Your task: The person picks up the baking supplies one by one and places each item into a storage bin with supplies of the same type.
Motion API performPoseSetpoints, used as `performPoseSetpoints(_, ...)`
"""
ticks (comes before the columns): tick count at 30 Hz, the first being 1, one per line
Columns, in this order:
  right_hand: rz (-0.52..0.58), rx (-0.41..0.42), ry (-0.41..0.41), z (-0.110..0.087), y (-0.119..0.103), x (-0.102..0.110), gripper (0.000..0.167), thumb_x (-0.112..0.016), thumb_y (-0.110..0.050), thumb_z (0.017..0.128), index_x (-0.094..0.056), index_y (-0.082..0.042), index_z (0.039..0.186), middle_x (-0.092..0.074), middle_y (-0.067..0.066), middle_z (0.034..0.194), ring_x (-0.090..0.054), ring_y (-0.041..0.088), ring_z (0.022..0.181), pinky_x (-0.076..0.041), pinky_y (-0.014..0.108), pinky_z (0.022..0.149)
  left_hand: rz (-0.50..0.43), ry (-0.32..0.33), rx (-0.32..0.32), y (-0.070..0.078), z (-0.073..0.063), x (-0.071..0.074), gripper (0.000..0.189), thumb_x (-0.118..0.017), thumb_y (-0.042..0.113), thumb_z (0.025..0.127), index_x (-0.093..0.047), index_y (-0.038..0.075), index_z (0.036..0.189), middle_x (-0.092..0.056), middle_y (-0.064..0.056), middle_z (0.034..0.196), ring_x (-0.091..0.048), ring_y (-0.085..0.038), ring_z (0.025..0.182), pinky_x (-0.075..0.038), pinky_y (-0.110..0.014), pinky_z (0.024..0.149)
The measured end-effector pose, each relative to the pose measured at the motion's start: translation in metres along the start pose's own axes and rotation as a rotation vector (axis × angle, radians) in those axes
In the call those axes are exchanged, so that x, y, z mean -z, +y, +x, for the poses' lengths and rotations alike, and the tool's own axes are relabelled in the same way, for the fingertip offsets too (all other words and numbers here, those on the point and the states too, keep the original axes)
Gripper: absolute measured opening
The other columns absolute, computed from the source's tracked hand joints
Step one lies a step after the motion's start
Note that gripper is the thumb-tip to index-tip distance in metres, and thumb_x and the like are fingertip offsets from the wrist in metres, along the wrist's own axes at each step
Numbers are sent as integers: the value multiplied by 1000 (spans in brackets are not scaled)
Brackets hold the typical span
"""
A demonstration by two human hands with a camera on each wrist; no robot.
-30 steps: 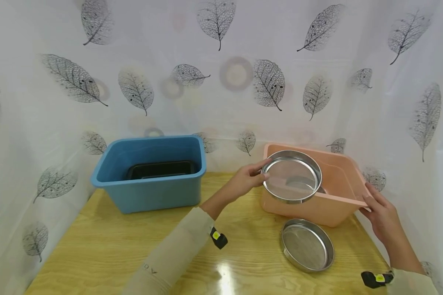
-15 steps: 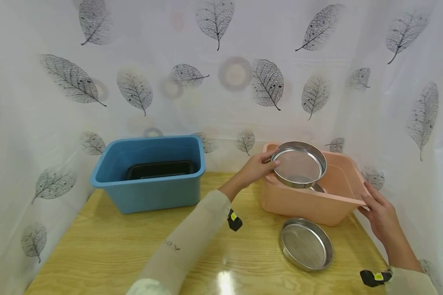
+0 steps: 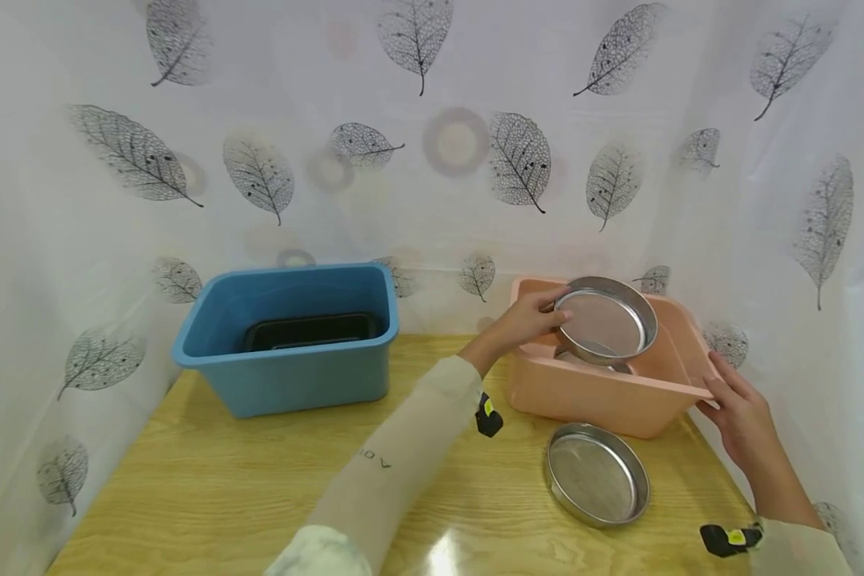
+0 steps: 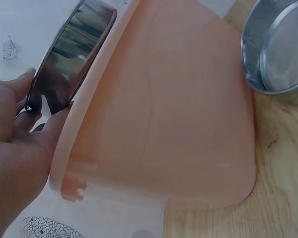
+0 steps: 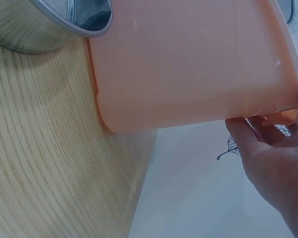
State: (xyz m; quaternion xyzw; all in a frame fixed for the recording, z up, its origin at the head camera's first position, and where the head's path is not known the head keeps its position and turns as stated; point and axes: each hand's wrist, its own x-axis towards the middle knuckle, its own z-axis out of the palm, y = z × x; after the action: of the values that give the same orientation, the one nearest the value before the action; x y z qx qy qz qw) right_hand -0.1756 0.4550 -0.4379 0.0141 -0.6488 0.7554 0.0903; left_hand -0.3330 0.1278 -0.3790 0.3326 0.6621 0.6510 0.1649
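Note:
In the head view my left hand (image 3: 529,322) pinches the left edge of a round metal sieve (image 3: 605,320), tilted over the opening of the pink plastic tub (image 3: 598,392). The left wrist view has the sieve's shiny side wall (image 4: 72,49) between thumb and fingers, close by the tub's rim. My right hand (image 3: 742,420) grips the tub's right rim; in the right wrist view its fingers (image 5: 243,134) curl under that edge. Another metal piece (image 3: 583,360) shows inside the tub, partly hidden by the held sieve. A second sieve (image 3: 596,476) lies on the table before the tub.
At the left a blue plastic tub (image 3: 295,380) stands on the wooden table (image 3: 259,480), with a black tray-like object (image 3: 310,330) inside. A leaf-patterned white curtain (image 3: 418,208) hangs behind and along both sides.
My left hand has carried the sieve rightward, first upward from the tub's front rim, to farther over the tub's opening. The right hand keeps its hold on the rim.

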Motion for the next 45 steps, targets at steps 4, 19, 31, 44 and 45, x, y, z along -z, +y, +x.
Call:
performPoseSetpoints(4, 10, 21, -14, 0, -1, 1, 59, -44, -15, 108, -20, -20, 162, 7, -7, 170, -56, -12, 109, -51, 8, 82, 120, 0, 19, 0, 9, -8, 57, -62, 12, 101, -42, 10, 154, -58, -19, 142, -67, -16, 107, -56, -17, 83)
performPoseSetpoints(19, -18, 0, -6, -1, -1, -2, 60, -44, -15, 108, -18, -19, 162, 7, 0, 170, -56, -13, 109, -51, 9, 83, 358, -63, 65, -3, 28, -15, 59, -67, 12, 98, -46, 13, 153, -45, 0, 70, -43, -9, 58, -41, -18, 56)
performPoseSetpoints(31, -65, -8, -7, 0, -4, -4, 60, -46, -18, 108, -19, -19, 162, 2, -7, 170, -54, -15, 111, -51, 8, 84, 532, -54, 77, -13, 34, -19, 60, -71, 14, 96, -48, 10, 151, -64, -17, 115, -53, -13, 89, -41, -17, 77)
performPoseSetpoints(44, -79, -22, 9, -1, -4, 1, 61, -47, -20, 108, -19, -21, 162, 0, -7, 170, -53, -13, 116, -51, 8, 84, 305, -20, 138, -3, 32, -22, 60, -66, 17, 99, -44, 21, 154, -44, -10, 158, -49, -31, 140, -54, -36, 98)
performPoseSetpoints(45, -80, -22, 9, -1, -4, 1, 61, -47, -20, 108, -19, -21, 162, 0, -7, 170, -52, -13, 116, -51, 8, 84, 303, -26, 137, -2, 31, -22, 60, -67, 17, 99, -44, 21, 154, -45, -10, 157, -50, -31, 139, -53, -37, 101)
